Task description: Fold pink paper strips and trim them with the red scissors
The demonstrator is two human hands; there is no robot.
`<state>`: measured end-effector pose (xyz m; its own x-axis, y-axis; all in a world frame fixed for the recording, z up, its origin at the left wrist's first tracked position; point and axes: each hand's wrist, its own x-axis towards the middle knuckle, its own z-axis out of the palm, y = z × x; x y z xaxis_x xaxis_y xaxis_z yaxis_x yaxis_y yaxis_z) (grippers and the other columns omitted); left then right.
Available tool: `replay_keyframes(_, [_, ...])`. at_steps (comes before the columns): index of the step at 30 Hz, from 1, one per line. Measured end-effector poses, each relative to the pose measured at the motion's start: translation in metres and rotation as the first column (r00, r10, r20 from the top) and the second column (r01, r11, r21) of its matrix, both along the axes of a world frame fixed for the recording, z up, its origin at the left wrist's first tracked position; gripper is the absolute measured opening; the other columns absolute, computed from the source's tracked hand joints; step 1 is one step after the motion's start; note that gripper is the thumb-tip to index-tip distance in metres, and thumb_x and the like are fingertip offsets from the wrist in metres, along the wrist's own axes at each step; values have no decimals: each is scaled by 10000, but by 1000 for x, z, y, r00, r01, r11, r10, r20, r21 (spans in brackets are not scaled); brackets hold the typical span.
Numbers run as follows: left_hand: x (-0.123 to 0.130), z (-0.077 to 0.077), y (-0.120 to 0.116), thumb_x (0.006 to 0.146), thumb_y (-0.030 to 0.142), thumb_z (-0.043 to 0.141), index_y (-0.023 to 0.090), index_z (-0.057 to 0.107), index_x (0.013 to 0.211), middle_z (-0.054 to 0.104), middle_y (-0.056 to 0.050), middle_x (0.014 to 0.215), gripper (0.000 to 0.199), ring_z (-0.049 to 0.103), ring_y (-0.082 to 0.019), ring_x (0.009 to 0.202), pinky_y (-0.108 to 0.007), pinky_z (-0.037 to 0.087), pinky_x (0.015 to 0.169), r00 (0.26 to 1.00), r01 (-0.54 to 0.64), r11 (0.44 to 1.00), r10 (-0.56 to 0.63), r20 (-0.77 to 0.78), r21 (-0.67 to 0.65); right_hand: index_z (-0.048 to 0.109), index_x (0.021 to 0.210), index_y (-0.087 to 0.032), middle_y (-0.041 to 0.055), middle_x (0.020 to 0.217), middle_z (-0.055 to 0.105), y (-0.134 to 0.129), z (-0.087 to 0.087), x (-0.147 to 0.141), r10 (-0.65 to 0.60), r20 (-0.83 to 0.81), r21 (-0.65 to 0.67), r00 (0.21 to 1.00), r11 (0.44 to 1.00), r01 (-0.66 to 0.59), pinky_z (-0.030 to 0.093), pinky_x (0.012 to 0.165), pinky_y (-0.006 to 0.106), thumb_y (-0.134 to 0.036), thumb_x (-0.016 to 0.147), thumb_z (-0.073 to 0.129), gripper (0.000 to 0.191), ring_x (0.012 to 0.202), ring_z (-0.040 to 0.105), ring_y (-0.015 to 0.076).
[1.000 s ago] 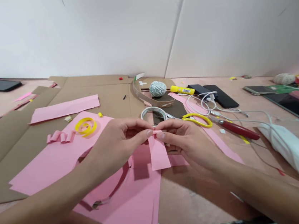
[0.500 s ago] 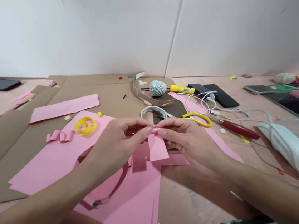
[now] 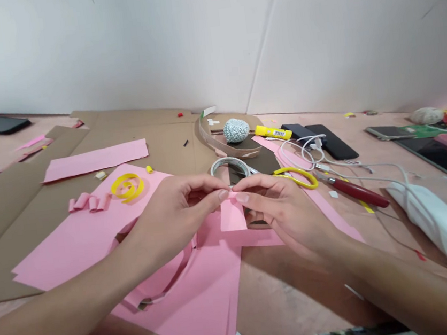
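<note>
Between my two hands is a small pink paper strip (image 3: pixel 233 217), its top edge rolled and its free end hanging down. My left hand (image 3: pixel 189 201) pinches the left side of the roll with thumb and forefinger. On the other side, my right hand (image 3: pixel 270 200) pinches it the same way. Below lie pink paper sheets (image 3: pixel 191 311) and a curved pink-covered band (image 3: pixel 169 292). Just behind my fingertips stands a tape roll (image 3: pixel 229 162), with the yellow handle of scissors (image 3: pixel 299 177) to its right. Several rolled pink paper pieces (image 3: pixel 89 202) and a yellow paper coil (image 3: pixel 128 188) rest at left.
Brown cardboard (image 3: pixel 163 131) spreads under the papers. At the back are a speckled ball (image 3: pixel 236 130) and a yellow glue stick (image 3: pixel 273 132). To the right lie a black phone (image 3: pixel 331 142), white cables (image 3: pixel 306 152), a red-handled tool (image 3: pixel 359 193) and a white device (image 3: pixel 439 221).
The hanging end of the pink paper strip has become shorter as its top is rolled further between my fingers. Both hands stay in nearly the same place.
</note>
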<state>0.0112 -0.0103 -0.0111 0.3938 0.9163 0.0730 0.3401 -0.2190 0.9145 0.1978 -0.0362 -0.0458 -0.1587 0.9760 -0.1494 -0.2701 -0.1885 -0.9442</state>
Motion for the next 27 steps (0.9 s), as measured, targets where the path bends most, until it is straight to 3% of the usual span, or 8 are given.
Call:
replay_keyframes(5, [-1, -2, 0, 868, 259, 710, 236, 790, 900, 793, 38, 871, 89, 692, -121, 789, -180, 526, 702, 999, 13, 1000, -13, 31, 14, 764, 851, -219, -6, 765, 671, 0, 1, 0, -9, 11, -7, 1000, 1000, 9, 536, 613, 228, -331, 770, 823, 150, 701, 605, 112])
replay_keyframes(12, [-1, -2, 0, 904, 272, 666, 244, 794, 903, 788, 44, 840, 131, 674, -111, 757, -175, 509, 651, 1000, -2, 1000, 1, -10, -18, 750, 869, -226, 7, 816, 689, 0, 1, 0, -5, -5, -13, 1000, 1000, 4, 600, 672, 320, -327, 735, 851, 196, 736, 644, 153])
replay_keyframes(19, [0, -2, -2, 877, 262, 701, 235, 787, 926, 795, 41, 886, 102, 698, -110, 802, -165, 529, 702, 999, 20, 1000, -20, 39, 3, 740, 842, -193, -11, 726, 664, 1, 3, -1, -21, -3, -61, 1000, 998, 21, 625, 686, 331, -353, 732, 850, 223, 630, 645, 127])
replay_keyframes(27, [0, -3, 0, 890, 210, 667, 238, 800, 880, 795, 56, 829, 136, 686, -91, 744, -138, 504, 629, 1000, -26, 1000, 27, -4, 13, 735, 858, -204, 14, 817, 728, -1, 0, 0, -15, -22, -30, 1000, 999, 15, 615, 668, 297, -304, 697, 879, 238, 667, 676, 136])
